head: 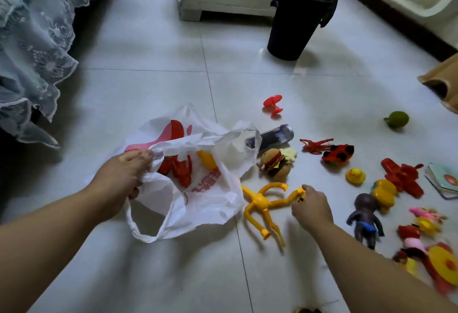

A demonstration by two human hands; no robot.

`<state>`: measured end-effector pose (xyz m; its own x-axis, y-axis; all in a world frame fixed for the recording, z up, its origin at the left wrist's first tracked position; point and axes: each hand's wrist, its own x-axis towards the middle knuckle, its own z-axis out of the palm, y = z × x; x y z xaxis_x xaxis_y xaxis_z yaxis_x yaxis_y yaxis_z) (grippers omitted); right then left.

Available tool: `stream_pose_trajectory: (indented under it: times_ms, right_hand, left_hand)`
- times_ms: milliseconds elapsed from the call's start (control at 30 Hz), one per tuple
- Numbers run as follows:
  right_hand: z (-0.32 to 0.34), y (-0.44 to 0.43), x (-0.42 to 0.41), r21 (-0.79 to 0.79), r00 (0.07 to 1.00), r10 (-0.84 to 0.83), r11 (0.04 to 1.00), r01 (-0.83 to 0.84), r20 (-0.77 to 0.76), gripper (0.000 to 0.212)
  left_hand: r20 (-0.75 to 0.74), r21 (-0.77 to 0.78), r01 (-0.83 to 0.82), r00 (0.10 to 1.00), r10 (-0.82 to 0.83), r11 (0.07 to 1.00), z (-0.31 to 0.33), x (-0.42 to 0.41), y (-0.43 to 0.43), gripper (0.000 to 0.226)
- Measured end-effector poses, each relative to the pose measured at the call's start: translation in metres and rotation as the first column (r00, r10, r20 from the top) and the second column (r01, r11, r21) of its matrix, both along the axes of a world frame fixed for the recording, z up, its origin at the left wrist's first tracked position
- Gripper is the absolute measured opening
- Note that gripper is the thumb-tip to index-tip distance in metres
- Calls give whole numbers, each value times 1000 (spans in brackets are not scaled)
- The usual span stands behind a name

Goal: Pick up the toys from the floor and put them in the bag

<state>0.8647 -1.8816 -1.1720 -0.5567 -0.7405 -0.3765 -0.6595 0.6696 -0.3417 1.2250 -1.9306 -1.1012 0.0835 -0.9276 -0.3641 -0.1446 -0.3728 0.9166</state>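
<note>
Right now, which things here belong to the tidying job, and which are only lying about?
Job: white plastic bag, yellow long-limbed plastic figure, plush burger toy, yellow rubber duck, dark plastic doll.
Lying about: black lined bin, pale lace bedskirt, white cabinet.

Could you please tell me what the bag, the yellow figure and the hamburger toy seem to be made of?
The bag: thin white plastic film, crinkled, semi-translucent, toys showing through. The yellow figure: smooth, slightly glossy moulded plastic or rubber, with ribbed limbs. The hamburger toy: probably plush fabric, matte and soft-edged.
</note>
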Motion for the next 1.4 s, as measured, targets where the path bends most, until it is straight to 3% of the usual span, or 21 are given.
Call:
stream_pose_trajectory:
  times_ms: [67, 133, 300, 467, 567, 633, 733, 833, 967, 1100, 1200, 1300, 1367, 1400]
  right_hand:
    - [-20, -1, -18, 175, 992, 129, 977, -124, -15, 65]
    - [-32, -8, -21, 223, 990, 142, 964, -143, 20, 76]
    - [-40, -8, -16, 122, 997, -73, 990, 71, 12, 54]
    - [-27, 22, -17, 0, 947, -304, 952, 306, 107, 73]
    - [1, 34, -1, -142, 900, -386, 898, 417, 205, 61]
    - [22, 32, 27, -243, 922, -285, 905, 350, 263, 50]
    - [44, 15, 83, -305, 922, -32, 939, 159, 385, 52]
    - [52, -15, 138, -299, 866, 201, 952, -62, 458, 52]
    - [51, -47, 174, -258, 756, 318, 945, -202, 572, 58]
    - [39, -44, 150, -289, 881, 378, 910, -298, 283, 38]
    - [20, -22, 107, -228, 935, 340, 923, -311, 102, 41]
    - [-6, -5, 67, 85, 897, 442, 894, -439, -8, 80]
    - [-20, 2, 58, 249, 862, 506, 830, -498, 37, 106]
    - [-24, 5, 58, 284, 860, 508, 818, -499, 47, 109]
  left_hand:
    - [10, 7, 4, 1000, -4, 1000, -1, 1, 0, 29]
    - [34, 15, 7, 999, -8, 1000, -3, 2, 0, 30]
    - [20, 20, -26, 999, 25, 999, -2, -4, 4, 28]
    - [2, -7, -69, 998, 69, 998, 2, -13, 2, 29]
    - [-35, -29, -111, 993, 110, 993, 1, -13, -4, 29]
    - [-51, -35, -135, 990, 133, 990, 1, -12, -8, 29]
    - [-78, -50, -149, 986, 145, 988, 3, -13, -11, 29]
    - [-86, -51, -139, 987, 134, 989, 8, -15, -9, 30]
    - [-81, -17, -108, 991, 106, 994, 12, -15, -2, 29]
    - [-40, 15, -87, 995, 88, 996, 15, -13, 4, 31]
    - [-20, 29, -70, 997, 71, 997, 12, -11, 4, 32]
    - [-29, 28, -33, 999, 34, 999, 10, -11, 5, 33]
    - [-20, 32, -23, 1000, 23, 999, 10, -13, 6, 31]
    - [-2, 31, -28, 1000, 28, 999, 11, -13, 6, 30]
